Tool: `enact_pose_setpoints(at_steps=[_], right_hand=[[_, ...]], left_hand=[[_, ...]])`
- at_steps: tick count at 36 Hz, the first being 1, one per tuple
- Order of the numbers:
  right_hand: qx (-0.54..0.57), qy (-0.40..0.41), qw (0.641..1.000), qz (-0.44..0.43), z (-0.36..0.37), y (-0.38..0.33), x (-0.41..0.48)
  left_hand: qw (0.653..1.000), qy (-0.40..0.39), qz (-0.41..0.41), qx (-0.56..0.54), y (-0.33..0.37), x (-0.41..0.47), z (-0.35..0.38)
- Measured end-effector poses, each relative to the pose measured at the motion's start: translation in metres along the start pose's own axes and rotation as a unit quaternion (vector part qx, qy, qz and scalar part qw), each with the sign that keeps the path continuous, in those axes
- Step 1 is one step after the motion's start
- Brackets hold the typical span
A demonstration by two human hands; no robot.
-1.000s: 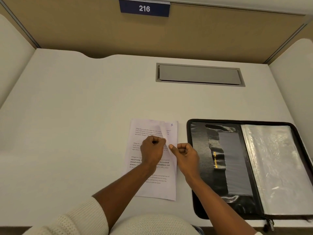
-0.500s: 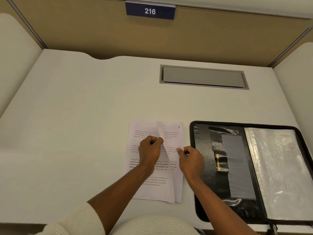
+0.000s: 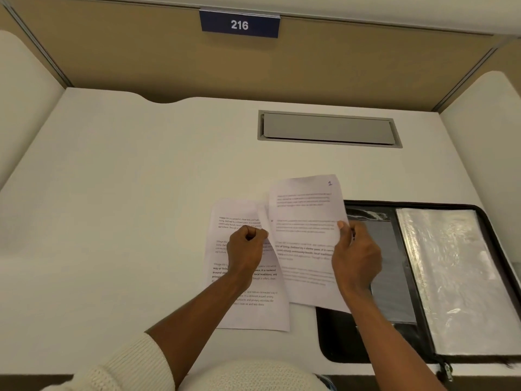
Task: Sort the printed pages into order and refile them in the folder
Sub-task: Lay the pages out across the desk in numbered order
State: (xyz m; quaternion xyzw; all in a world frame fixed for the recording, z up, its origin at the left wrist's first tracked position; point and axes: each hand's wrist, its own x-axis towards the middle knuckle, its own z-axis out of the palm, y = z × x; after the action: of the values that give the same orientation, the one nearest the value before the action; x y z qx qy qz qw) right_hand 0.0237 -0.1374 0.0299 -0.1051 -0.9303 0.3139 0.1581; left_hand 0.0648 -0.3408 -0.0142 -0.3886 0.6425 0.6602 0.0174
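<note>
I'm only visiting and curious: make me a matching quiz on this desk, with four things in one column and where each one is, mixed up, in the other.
Things
1. page marked 1
2. lower pages
3. folder
4. sign 216

Places
A. lying open at the right of the desk
B. fixed on the back panel
C. raised off the desk, held by the right hand
D. flat on the desk, under the left hand

Pairs: 1-C, 2-D, 3-A, 4-B
</note>
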Motion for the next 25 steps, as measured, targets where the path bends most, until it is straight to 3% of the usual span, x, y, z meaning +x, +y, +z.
enact_pose_setpoints(at_steps=[13, 20, 25], right_hand=[[0.059, 0.089, 0.988, -0.109, -0.067, -0.029, 0.026], [0.114, 0.048, 0.99, -0.071, -0.07, -0.058, 0.011], [0.158, 0.007, 0.987, -0.004, -0.049, -0.076, -0.009]], left_hand=[[0.998, -0.035, 0.024, 0.044, 0.005, -0.004, -0.003], [0.995, -0.072, 0.037, 0.054, 0.017, -0.006, -0.025], [0.993, -0.117, 0.022, -0.02, 0.035, -0.016, -0.062]])
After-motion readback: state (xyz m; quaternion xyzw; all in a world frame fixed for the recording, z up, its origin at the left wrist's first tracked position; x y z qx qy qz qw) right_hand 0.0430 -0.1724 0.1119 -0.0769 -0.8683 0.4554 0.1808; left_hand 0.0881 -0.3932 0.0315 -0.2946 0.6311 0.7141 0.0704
